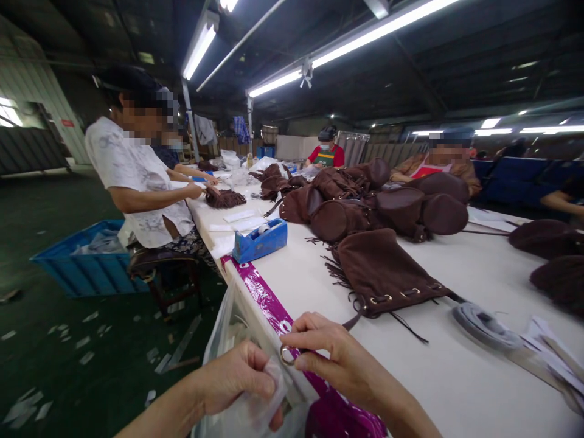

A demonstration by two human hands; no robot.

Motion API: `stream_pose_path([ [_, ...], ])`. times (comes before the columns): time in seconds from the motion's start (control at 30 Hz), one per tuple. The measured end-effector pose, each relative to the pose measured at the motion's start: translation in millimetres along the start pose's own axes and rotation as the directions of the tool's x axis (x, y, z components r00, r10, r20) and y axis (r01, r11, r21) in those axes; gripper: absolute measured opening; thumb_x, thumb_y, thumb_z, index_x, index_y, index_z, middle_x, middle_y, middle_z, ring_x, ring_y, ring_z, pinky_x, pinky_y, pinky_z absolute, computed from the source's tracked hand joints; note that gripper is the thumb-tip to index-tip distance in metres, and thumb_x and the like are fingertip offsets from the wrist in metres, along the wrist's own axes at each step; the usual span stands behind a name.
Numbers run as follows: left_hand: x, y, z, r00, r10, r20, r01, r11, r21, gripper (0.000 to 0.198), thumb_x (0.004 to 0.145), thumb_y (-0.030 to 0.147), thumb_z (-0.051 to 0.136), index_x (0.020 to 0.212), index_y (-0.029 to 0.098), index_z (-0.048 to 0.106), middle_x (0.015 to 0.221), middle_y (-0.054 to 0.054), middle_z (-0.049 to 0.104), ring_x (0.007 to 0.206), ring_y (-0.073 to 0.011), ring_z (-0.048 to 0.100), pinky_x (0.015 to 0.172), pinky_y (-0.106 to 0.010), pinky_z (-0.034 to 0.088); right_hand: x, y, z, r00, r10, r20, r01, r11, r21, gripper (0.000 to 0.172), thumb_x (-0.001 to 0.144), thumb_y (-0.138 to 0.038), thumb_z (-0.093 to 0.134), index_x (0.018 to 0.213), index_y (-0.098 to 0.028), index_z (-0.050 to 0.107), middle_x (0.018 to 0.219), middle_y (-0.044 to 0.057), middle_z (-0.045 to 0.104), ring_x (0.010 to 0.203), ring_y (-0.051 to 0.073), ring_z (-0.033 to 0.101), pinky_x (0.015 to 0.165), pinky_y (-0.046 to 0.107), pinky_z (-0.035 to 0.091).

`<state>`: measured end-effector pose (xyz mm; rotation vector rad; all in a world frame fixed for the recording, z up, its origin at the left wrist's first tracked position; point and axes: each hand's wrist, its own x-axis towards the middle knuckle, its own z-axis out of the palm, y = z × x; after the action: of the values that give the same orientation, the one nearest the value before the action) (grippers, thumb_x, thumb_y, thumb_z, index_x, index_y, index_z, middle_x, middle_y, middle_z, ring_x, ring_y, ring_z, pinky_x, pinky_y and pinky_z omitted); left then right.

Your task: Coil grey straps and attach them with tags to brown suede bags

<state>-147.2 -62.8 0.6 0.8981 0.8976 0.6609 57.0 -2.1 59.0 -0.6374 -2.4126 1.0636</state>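
My right hand [340,359] pinches a metal ring [287,355] at the end of a dark strap [354,319], over the near table edge. That strap leads to a dark brown fringed bag [387,267] lying flat, with metal eyelets along its near edge. Just left of the ring, my left hand [239,374] is closed on a crumpled translucent plastic piece [276,383]. Below it a clear plastic bag [221,331] hangs at the table's side. Whether the plastic in my hand is separate from that hanging bag I cannot tell.
A blue tape dispenser [260,241] stands at the table's left edge. Several brown bags [347,216] are heaped mid-table, and a grey rolled strip [483,328] lies right. A co-worker [137,158] sits left beside a blue crate [86,261]; others sit farther back.
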Motion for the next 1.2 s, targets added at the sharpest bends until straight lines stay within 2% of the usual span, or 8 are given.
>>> stream_pose_path([
  [0.17, 1, 2, 5.0, 1.0, -0.03, -0.001, 0.03, 0.999, -0.02, 0.026, 0.052, 0.017, 0.054, 0.066, 0.009, 0.074, 0.061, -0.009, 0.07, 0.042, -0.0145, 0.053, 0.045, -0.023, 0.039, -1, 7, 2, 0.999, -0.05, 0.007, 0.05, 0.998, -0.028, 0.014, 0.088, -0.025, 0.063, 0.096, -0.025, 0.074, 0.094, 0.002, 0.062, 0.091, 0.017, 0.054, 0.081, 0.026, 0.04],
  [0.4, 4, 4, 7.3, 0.999, -0.005, -0.036, 0.006, 0.999, 0.031, 0.024, 0.054, 0.015, 0.053, 0.062, 0.009, 0.074, 0.059, -0.009, 0.07, 0.048, -0.0145, 0.056, 0.051, -0.023, 0.042, -1, 4, 2, 0.998, -0.056, 0.005, 0.057, 0.997, -0.051, 0.015, 0.087, -0.019, 0.064, 0.095, -0.026, 0.074, 0.095, 0.002, 0.062, 0.091, 0.017, 0.053, 0.081, 0.025, 0.039],
  [0.53, 4, 6, 7.1, 0.999, 0.008, -0.036, -0.008, 1.0, 0.007, 0.026, 0.052, 0.014, 0.052, 0.063, 0.009, 0.075, 0.059, -0.009, 0.069, 0.05, -0.0144, 0.056, 0.055, -0.023, 0.044, -1, 5, 3, 0.998, -0.056, 0.008, 0.056, 0.998, -0.029, 0.016, 0.091, -0.025, 0.058, 0.095, -0.025, 0.074, 0.095, 0.001, 0.063, 0.091, 0.016, 0.055, 0.081, 0.023, 0.04],
  [0.7, 5, 2, 2.4, 0.998, 0.05, -0.037, -0.051, 0.999, -0.015, 0.027, 0.054, 0.016, 0.054, 0.068, 0.006, 0.076, 0.063, -0.011, 0.071, 0.052, -0.0152, 0.057, 0.056, -0.024, 0.046, -1, 7, 4, 0.997, -0.076, 0.023, 0.076, 0.996, -0.044, 0.023, 0.096, -0.026, 0.05, 0.105, -0.025, 0.071, 0.096, 0.002, 0.062, 0.089, 0.015, 0.056, 0.079, 0.022, 0.041],
  [0.9, 5, 1, 1.4, 0.997, 0.068, -0.029, -0.068, 0.997, -0.034, 0.03, 0.052, 0.015, 0.052, 0.068, 0.006, 0.076, 0.064, -0.012, 0.071, 0.053, -0.0158, 0.059, 0.057, -0.024, 0.047, -1, 9, 5, 0.998, -0.057, 0.021, 0.058, 0.998, -0.04, 0.023, 0.095, -0.025, 0.051, 0.101, -0.025, 0.073, 0.092, 0.002, 0.06, 0.085, 0.014, 0.057, 0.074, 0.02, 0.042],
  [1.2, 8, -3, -1.7, 0.998, 0.067, -0.011, -0.068, 0.996, -0.061, 0.021, 0.065, 0.022, 0.061, 0.072, 0.007, 0.075, 0.073, -0.014, 0.072, 0.059, -0.0192, 0.065, 0.057, -0.026, 0.048, -1, 13, 7, 0.992, -0.126, -0.003, 0.125, 0.991, -0.052, 0.018, 0.092, -0.03, 0.058, 0.094, -0.023, 0.074, 0.09, 0.003, 0.066, 0.088, 0.015, 0.058, 0.079, 0.024, 0.043],
])
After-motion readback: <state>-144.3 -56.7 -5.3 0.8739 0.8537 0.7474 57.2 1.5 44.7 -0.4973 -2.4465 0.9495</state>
